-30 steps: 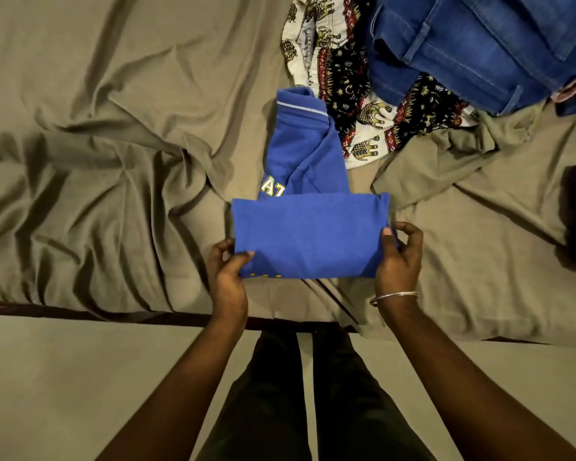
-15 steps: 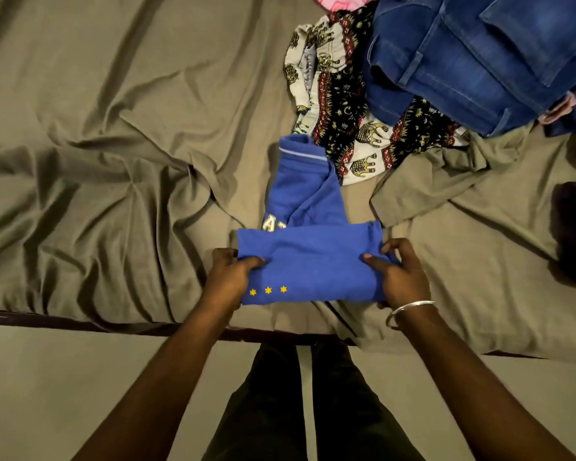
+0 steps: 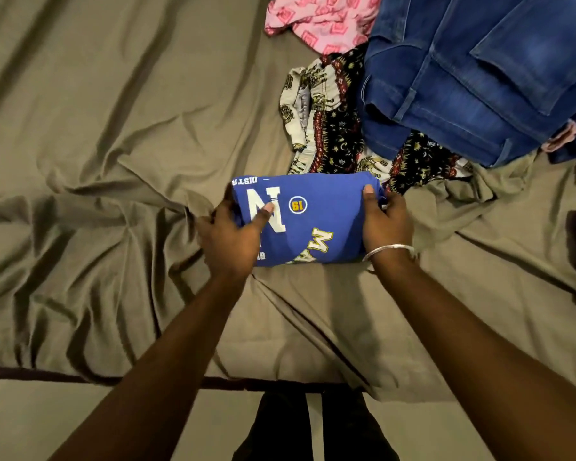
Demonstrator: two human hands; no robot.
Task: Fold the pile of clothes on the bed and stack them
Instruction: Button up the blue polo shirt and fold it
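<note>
1. Light: dim and warm, falling evenly; no glare is showing anywhere.
2. Shadows: soft ones are lying in the folds of the bed sheet [image 3: 120, 168]; the 3 o'clock edge is sinking into darkness.
3. Focus: the centre is reading sharp, print on the blue shirt [image 3: 316, 221] legible; the left hand [image 3: 230, 237] is smearing slightly.
4. Distortion: wide-angle bending is stretching the forearms toward 6 o'clock.

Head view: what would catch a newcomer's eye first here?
The folded bright blue printed shirt at the centre of the wrinkled olive bedsheet, gripped at its ends by the left hand and right hand. Behind it at upper right lie blue denim jeans on unfolded patterned clothes.
</note>
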